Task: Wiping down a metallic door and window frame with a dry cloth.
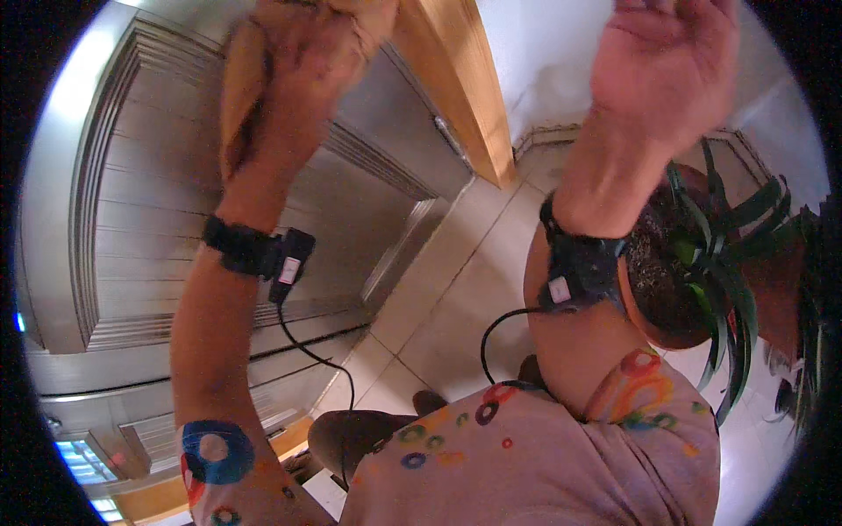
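Note:
My left hand (320,61) is raised at the top edge, in front of a metal-grey panelled door (158,202) and beside its wooden frame (465,79). It is closed on a tan, cloth-like piece (243,105), which hangs along the wrist; motion blurs the fingers. My right hand (667,74) is up near the pale wall (553,61), its palm showing and nothing seen in it. Its fingers bend loosely and are partly cut off by the top edge.
A potted plant (737,254) with long green leaves stands close to my right forearm. Light floor tiles (465,298) lie below. Black wrist straps (263,250) on both arms trail thin cables (320,358) down toward my body.

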`<state>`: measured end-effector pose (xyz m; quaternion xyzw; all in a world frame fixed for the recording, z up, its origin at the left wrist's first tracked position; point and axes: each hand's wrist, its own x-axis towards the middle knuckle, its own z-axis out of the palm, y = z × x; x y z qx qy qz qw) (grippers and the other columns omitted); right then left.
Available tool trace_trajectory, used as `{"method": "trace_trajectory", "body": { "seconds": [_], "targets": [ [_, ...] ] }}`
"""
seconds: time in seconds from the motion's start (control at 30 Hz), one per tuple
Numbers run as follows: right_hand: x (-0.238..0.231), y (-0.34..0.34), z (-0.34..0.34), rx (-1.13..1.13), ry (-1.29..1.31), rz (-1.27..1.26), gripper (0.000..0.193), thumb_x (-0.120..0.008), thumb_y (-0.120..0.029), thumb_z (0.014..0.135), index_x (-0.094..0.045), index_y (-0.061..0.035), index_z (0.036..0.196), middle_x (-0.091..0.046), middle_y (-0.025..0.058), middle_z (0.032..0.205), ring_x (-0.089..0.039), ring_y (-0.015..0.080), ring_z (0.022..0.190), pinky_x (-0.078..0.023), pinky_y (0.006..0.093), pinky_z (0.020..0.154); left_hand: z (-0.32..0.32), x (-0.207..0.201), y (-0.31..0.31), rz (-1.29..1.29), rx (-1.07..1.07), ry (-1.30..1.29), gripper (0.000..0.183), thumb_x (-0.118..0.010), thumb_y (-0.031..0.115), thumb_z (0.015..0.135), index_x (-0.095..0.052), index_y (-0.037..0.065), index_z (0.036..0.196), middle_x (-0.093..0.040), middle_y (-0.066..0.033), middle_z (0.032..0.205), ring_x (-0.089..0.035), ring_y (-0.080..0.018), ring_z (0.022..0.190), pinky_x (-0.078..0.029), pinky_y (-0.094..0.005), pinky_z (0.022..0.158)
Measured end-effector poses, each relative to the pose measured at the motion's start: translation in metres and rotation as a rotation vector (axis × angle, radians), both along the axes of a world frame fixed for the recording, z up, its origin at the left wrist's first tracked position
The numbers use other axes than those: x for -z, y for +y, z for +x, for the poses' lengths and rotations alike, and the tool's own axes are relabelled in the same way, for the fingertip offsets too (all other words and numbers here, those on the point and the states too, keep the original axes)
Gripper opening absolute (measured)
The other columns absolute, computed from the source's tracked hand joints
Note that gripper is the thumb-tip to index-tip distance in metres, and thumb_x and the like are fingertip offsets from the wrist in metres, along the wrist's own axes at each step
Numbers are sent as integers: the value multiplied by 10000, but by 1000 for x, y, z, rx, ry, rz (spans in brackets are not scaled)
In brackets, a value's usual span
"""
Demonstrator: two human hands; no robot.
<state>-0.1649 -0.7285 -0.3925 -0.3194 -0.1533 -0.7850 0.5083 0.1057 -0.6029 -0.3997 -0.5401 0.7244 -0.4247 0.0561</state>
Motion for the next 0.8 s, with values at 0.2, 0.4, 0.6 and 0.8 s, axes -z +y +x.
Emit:
{"method": "trace_trajectory", "body": {
  "seconds": [0.2, 0.4, 0.6, 0.8],
  "targets": [
    [18, -13, 60, 62, 436, 55, 314, -553, -50, 826, -526, -23, 1138, -577, 67, 979, -541, 158, 885, -434, 264, 749, -20, 92, 13, 183, -13, 320, 440, -493, 24, 829, -486, 93, 1264, -370, -102, 1379, -270, -291, 1311, -355, -342, 1036],
    [52, -11, 114, 585, 639, -335, 617, -582, -76, 819, -309, -105, 1372, -271, 160, 1401, -287, 324, 1284, -274, 439, 1030, -44, 153, 18, 367, -143, 1981, 339, -471, 29, 873, -536, 104, 1197, -458, -86, 1296, -432, -218, 1202, -384, -329, 997],
    [63, -3, 131, 821, 972, -247, 809, -620, -73, 803, -151, -198, 1449, -38, 144, 1506, -89, 380, 1370, -161, 555, 1058, -104, 95, 14, 370, -502, 1348, 282, -520, 145, 868, -527, 93, 1144, -556, -126, 1130, -532, -256, 1035, -428, -322, 905],
    [61, -2, 151, 981, 719, -302, 785, -632, -30, 782, -227, -200, 1432, -136, 153, 1491, -191, 389, 1345, -201, 538, 1052, -53, 190, 26, 339, -165, 1431, 288, -526, 221, 889, -502, 73, 1135, -563, -120, 1115, -538, -277, 1012, -433, -329, 889]
  ]
}}
